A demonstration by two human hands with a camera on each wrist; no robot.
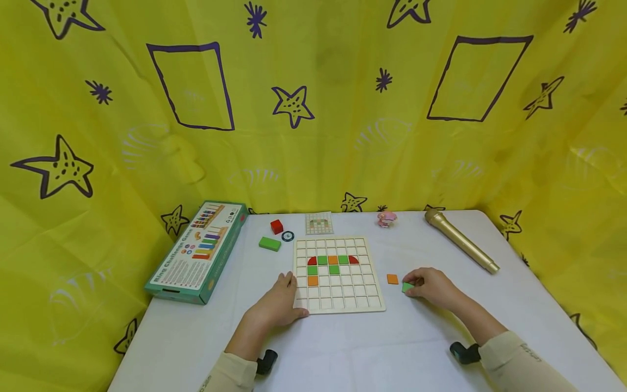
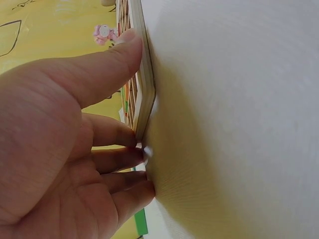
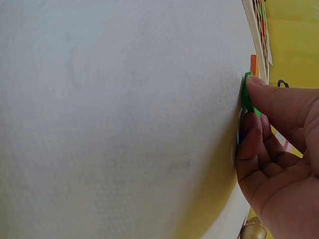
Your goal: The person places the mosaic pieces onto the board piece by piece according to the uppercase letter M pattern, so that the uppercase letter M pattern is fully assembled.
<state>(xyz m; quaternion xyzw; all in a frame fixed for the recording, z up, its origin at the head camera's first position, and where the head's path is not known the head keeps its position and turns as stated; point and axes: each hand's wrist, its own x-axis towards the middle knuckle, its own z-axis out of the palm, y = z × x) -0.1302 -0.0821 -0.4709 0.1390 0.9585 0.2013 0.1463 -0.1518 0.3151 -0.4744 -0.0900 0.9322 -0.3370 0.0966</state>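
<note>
A wooden grid board lies mid-table, with red, green and orange tiles in its upper rows. My left hand rests at the board's near left corner. Its thumb lies on the board's edge, and the fingers touch the table beside it. My right hand lies to the right of the board and pinches a small green tile against the table. The right wrist view shows the thumb on the green tile. An orange tile lies loose just to its left.
A green game box lies at the left edge of the white table. Behind the board are a red block, a green block, a round token, a pattern card, a pink toy and a gold microphone. Yellow cloth surrounds the table.
</note>
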